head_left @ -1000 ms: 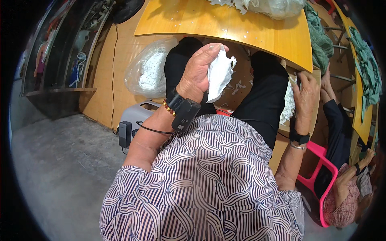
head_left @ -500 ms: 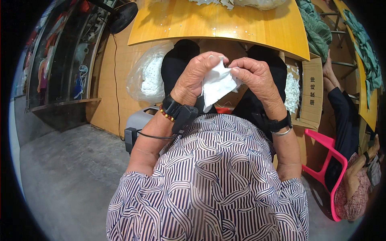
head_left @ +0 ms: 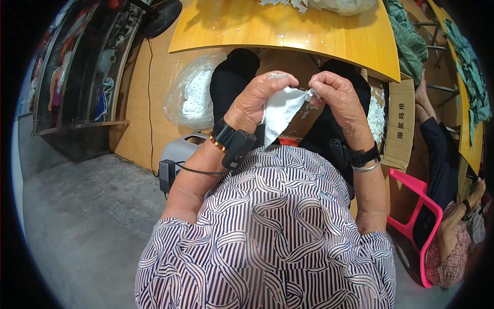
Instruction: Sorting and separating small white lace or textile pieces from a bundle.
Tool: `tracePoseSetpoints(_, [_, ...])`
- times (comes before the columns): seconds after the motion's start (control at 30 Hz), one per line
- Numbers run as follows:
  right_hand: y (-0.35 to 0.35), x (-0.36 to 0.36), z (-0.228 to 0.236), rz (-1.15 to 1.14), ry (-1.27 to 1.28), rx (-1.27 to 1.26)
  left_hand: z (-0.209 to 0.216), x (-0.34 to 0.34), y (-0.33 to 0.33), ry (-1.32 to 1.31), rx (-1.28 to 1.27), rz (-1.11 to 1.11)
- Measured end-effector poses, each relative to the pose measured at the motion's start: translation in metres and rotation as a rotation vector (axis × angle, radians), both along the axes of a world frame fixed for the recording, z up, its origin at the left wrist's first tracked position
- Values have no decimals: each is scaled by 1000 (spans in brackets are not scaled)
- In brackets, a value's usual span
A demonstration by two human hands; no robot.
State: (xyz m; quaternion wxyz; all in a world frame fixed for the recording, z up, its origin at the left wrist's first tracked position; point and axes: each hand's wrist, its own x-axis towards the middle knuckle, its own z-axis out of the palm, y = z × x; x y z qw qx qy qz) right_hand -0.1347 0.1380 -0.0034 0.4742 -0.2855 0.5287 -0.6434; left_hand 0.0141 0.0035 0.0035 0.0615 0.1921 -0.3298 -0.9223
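Note:
A thin white sheet, soft like cloth or paper, hangs between my hands above my lap. My left hand is closed on its upper left part, with the thumb on top, and the free end droops to a point below. The fingertips of my right hand pinch the sheet's right corner, which is drawn out taut and narrow. Whether that corner is a separate small piece I cannot tell. Both hands are in front of the yellow table's near edge.
White scraps lie on the yellow table. A clear plastic bag of white pieces stands left of my legs. To the right is a cardboard box with white scraps beside its flap. Another person sits on a pink chair at far right.
My right hand has moved right, away from my left hand, pulling the sheet's corner sideways. The gap between the hands is wider.

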Motion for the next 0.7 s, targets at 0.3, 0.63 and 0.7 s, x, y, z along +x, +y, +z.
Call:
tracePoseSetpoints(0.3, [-4,1,0,87,81,81,4,4,7,-194,-460,-193])
tracePoseSetpoints(0.63, [-6,7,-8,56,246,77,-25,-1,8,-52,-157,-95])
tracePoseSetpoints(0.7, [-6,8,-10,37,257,85,-25,-1,10,-56,-176,-91])
